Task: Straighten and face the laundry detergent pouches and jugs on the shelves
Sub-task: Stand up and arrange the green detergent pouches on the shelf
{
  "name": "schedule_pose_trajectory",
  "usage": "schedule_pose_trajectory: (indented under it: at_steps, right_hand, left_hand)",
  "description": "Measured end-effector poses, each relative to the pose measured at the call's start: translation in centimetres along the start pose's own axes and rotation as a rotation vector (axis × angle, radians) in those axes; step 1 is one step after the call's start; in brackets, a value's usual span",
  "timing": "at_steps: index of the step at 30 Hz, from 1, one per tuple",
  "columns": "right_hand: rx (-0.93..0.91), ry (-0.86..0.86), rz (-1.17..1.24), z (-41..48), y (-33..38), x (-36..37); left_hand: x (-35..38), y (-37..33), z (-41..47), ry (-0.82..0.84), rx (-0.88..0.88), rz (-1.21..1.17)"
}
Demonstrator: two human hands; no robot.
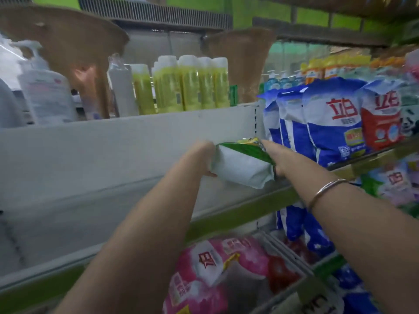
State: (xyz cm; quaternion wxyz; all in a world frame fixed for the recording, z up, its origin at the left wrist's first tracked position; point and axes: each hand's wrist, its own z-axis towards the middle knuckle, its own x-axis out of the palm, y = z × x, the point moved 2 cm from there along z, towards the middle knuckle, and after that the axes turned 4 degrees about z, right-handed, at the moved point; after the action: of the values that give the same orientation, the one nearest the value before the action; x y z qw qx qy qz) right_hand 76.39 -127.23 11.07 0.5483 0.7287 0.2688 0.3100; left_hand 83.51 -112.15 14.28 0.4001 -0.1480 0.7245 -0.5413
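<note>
Pink pouches (pixel 204 268) marked "白" are lying on the lower shelf. Above the middle shelf's front edge (pixel 238 214), a left hand (pixel 205 159) and right hand (pixel 275 162) are gripping a green-and-white pouch (pixel 244 169), fingers curled round its ends. Beyond, blue "立白" pouches (pixel 335 123) are standing along the right-hand shelf's edge; yellow bottles (pixel 192 85) are lining the top shelf.

Grey metal shelving (pixel 113 150) fills the left, its near edge trimmed with a green strip (pixel 238 214). A slotted upright (pixel 256 120) stands at centre. Far above, a slatted grille (pixel 154 12) crosses a green wall (pixel 260 7).
</note>
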Motion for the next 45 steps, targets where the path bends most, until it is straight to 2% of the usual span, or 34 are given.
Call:
schedule_pose_trajectory:
  at_steps: [3,7,10,16,22,25,28,32,36,39,42,45]
  right_hand:
    - [0.002,0.025,0.033,-0.1,0.2,0.7]
    - [-0.068,0.063,0.112,-0.6,-0.3,2.3]
    - [-0.12,0.089,0.146,-1.9,-0.8,4.8]
    - [-0.343,0.176,0.278,-2.3,-0.6,13.0]
    - [-0.354,0.25,0.335,-10.3,-2.8,24.1]
    - [-0.332,0.206,0.337,-12.6,-4.1,29.5]
    - [-0.394,0.19,0.294,-14.8,-4.0,34.2]
    - [-0.39,0.242,0.371,-16.4,-4.3,38.8]
    - [-0.4,0.293,0.39,-16.7,-4.6,40.8]
    - [-0.368,0.325,0.447,-16.4,-3.7,41.1]
    - [-0.441,0.335,0.442,-15.6,-2.5,40.9]
    - [-0.61,0.34,0.361,-15.0,-0.5,40.3]
  left_hand:
    - [-0.1,0.7,0.2,-0.133,-0.021,-0.127]
    - [-1.4,2.3,0.3,-0.267,0.037,-0.321]
    - [-3.7,3.2,-1.4,-0.297,0.11,-0.312]
    - [-12.0,6.0,-8.3,-0.328,0.26,-0.266]
    - [-20.3,11.9,-15.8,-0.487,0.226,-0.143]
    - [-24.4,15.3,-18.9,-0.554,0.169,-0.069]
    - [-28.8,16.9,-21.4,-0.613,0.169,-0.099]
    - [-32.2,16.0,-23.4,-0.601,0.191,-0.061]
    - [-34.6,13.9,-24.3,-0.645,0.339,-0.177]
    - [-35.2,13.1,-23.5,-0.564,0.323,-0.095]
    - [-33.4,14.3,-22.4,-0.518,0.341,-0.081]
    - [-33.4,15.6,-21.2,-0.54,0.421,-0.238]
